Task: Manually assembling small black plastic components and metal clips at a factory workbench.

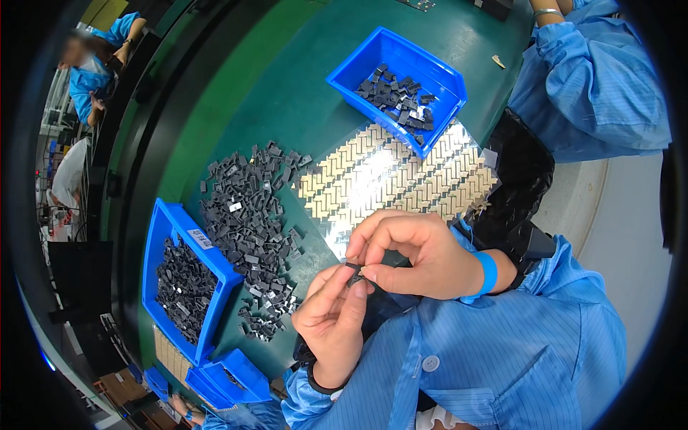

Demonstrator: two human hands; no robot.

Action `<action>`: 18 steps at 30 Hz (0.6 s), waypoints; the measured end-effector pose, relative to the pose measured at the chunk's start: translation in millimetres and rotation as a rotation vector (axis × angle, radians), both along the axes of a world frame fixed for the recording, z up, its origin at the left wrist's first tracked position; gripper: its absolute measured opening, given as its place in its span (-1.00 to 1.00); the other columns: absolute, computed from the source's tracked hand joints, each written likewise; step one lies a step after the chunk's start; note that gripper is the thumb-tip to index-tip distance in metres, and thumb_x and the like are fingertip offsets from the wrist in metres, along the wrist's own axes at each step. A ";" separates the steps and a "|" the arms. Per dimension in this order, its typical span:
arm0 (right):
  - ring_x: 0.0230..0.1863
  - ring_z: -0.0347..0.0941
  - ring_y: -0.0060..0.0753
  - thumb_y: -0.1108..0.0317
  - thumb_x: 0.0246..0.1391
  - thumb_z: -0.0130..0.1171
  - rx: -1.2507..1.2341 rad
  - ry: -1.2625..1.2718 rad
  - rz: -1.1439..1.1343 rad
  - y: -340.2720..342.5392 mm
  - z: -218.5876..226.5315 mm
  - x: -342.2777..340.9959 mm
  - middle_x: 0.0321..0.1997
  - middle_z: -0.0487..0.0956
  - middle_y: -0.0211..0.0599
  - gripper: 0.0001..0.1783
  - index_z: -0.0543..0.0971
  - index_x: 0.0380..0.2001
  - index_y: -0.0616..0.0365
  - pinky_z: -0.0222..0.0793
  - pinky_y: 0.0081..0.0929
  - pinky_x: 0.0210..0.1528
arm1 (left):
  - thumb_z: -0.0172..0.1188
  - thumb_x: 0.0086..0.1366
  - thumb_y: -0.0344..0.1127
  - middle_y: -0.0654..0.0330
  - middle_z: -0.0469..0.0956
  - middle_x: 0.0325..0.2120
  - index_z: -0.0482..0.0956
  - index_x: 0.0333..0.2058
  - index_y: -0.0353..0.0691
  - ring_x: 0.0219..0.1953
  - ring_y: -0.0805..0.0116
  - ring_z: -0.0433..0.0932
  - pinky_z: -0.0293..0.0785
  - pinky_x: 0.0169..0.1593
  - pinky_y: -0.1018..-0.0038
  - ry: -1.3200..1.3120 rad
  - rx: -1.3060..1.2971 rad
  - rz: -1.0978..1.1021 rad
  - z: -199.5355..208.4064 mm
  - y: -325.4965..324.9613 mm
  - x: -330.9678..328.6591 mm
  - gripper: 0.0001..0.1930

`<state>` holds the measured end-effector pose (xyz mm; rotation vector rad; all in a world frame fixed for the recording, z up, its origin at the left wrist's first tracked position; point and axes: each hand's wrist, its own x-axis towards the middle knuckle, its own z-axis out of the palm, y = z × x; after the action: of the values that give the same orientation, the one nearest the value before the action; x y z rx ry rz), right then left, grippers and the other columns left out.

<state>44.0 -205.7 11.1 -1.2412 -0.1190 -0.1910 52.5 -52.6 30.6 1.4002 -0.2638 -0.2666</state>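
Observation:
Close to my chest, my two hands meet over one small black plastic part [353,274]. My left hand [331,312] is closed, its thumb and fingers pinching the part from below. From the right, my right hand [423,256] comes in with thumb and index finger closed at the part's upper end. Something tiny and pale may show at the right thumb tip, too small to name. Just beyond the hands lies a shiny clear sheet with rows of tan die-cut pieces [330,190]. A heap of loose black parts [244,208] spreads left of it.
A blue bin [412,51] with some black parts stands on the sheet's far edge. Another blue bin [151,265], full of small black parts, sits at left, with a smaller blue bin [222,380] nearer. A black bag [519,168] hangs at right. Co-workers' blue sleeves [595,86] show nearby.

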 end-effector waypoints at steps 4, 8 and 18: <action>-0.30 0.40 -0.53 0.53 -0.17 0.19 0.010 0.013 0.012 0.7 0.0 -0.4 -0.31 0.50 -0.28 -0.90 0.46 -0.53 0.23 0.32 -0.59 -0.28 | 0.10 0.13 -0.64 0.00 0.46 -0.18 0.48 -0.12 -0.39 -0.34 0.42 0.51 0.45 -0.24 0.61 -0.002 -0.004 0.006 -0.7 0.9 -0.4 -0.70; -0.29 0.40 -0.58 0.57 -0.16 0.17 0.217 0.124 0.101 -0.4 2.2 -0.9 -0.27 0.49 -0.25 -0.92 0.47 -0.52 0.25 0.34 -0.61 -0.25 | 0.10 0.13 -0.64 0.01 0.46 -0.19 0.49 -0.13 -0.38 -0.34 0.42 0.51 0.45 -0.24 0.61 0.007 0.002 -0.002 -0.2 1.2 0.4 -0.71; -0.30 0.40 -0.58 0.56 -0.16 0.19 0.195 0.099 0.091 0.3 1.3 -0.9 -0.27 0.49 -0.26 -0.91 0.47 -0.53 0.26 0.33 -0.62 -0.25 | 0.09 0.14 -0.64 0.00 0.47 -0.21 0.50 -0.14 -0.38 -0.34 0.41 0.52 0.47 -0.24 0.58 0.000 -0.009 -0.004 1.5 0.0 0.1 -0.72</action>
<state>43.1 -205.5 12.4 -1.0469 -0.0695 -0.0605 52.6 -52.6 32.1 1.3913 -0.2677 -0.2683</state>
